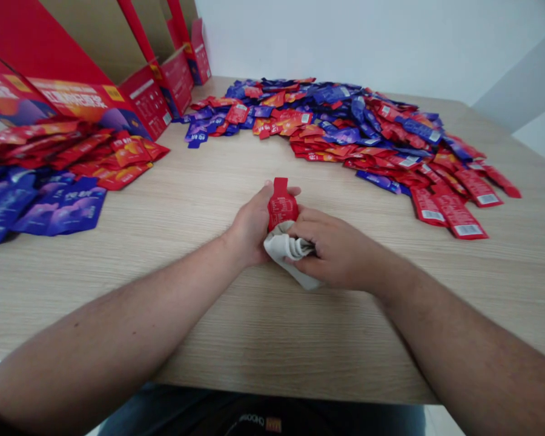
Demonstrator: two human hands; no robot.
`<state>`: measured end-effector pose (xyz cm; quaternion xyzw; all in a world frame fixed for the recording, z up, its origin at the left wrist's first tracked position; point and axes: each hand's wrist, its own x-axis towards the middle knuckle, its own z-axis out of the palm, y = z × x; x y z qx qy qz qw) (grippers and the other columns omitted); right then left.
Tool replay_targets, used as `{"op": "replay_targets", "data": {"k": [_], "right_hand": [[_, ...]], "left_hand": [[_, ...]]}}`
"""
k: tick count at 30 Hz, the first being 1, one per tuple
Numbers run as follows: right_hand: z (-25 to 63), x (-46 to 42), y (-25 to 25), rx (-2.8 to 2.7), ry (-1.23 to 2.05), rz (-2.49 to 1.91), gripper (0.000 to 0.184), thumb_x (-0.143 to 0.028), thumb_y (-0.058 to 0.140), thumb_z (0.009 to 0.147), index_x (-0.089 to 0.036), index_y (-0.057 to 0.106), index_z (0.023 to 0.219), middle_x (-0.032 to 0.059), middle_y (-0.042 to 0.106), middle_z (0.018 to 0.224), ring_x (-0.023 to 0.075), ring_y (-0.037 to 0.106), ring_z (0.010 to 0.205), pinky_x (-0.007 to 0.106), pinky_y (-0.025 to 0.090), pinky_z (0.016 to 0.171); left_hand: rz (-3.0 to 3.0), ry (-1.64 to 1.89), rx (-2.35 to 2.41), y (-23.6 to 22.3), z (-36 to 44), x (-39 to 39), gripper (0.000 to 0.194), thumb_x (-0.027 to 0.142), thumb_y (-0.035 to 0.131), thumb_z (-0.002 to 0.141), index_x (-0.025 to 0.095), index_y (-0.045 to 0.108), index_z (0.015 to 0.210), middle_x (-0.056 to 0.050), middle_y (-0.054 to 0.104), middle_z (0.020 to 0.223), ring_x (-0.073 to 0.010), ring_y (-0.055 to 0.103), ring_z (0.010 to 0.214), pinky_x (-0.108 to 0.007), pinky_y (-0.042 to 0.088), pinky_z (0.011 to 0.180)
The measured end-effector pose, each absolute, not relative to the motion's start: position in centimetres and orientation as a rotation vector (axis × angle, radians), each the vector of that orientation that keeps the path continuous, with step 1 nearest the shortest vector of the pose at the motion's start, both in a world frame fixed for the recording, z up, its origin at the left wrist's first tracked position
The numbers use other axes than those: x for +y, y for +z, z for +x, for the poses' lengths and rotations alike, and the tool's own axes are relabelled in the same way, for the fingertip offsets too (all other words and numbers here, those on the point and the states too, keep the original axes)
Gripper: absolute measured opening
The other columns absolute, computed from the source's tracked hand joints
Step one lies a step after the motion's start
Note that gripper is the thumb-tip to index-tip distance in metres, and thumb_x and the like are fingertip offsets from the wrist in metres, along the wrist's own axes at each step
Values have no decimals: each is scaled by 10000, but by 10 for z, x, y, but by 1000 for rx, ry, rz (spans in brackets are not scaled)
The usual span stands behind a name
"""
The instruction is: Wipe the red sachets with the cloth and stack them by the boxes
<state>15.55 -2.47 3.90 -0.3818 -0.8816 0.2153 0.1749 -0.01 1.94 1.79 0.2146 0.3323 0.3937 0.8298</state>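
Observation:
My left hand grips the side of a red foil sachet with a spouted or tabbed top and printed text on its face. The sachet stands upright between my hands, and its lower end is hidden inside a crumpled white cloth. My right hand closes over the cloth and presses it around the sachet's base. Both hands rest just above the table.
A wide heap of loose red and blue sachets covers the far side of the light wood table. Sorted red and blue sachets lie at left, below open red cardboard boxes.

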Motion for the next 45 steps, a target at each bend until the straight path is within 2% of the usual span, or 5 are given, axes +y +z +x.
{"op": "replay_targets", "data": {"k": [6,12,18,27,45], "right_hand": [[163,-14,29,-2079,195,-1426,167,-287,636,878,-170,663,994,91,630,929,253,561,874,385,454,791],[156,-23,35,-2436,452,-1194,64,-233,643,837,-199,626,889,66,608,939,232,555,901,356,457,804],[159,-18,28,-2153,222,-1419,160,-253,638,872,-146,663,988,98,616,920,266,566,900,401,467,823],[142,-20,30,-1953,175,-1398,108,-268,621,896,-208,654,980,76,632,912,259,576,901,394,486,799],[148,-27,39,-2137,250,-1340,99,-304,618,890,-205,623,882,53,597,843,233,544,825,373,454,747]], "left_hand": [[387,841,731,16,9,18,355,301,438,1016,126,688,1198,-111,761,907,-246,733,795,-420,598,832],[420,806,751,18,3,20,396,302,419,1008,121,676,1249,-124,768,958,-263,741,810,-428,598,800],[375,813,721,17,4,21,358,281,433,1002,142,689,1211,-83,755,852,-220,718,712,-390,604,754],[431,864,650,22,12,8,561,591,362,1029,176,709,1179,-86,774,909,-269,750,939,-374,608,828],[486,867,710,13,13,7,541,598,452,1006,144,722,1125,-96,770,822,-265,759,901,-344,588,843]]}}
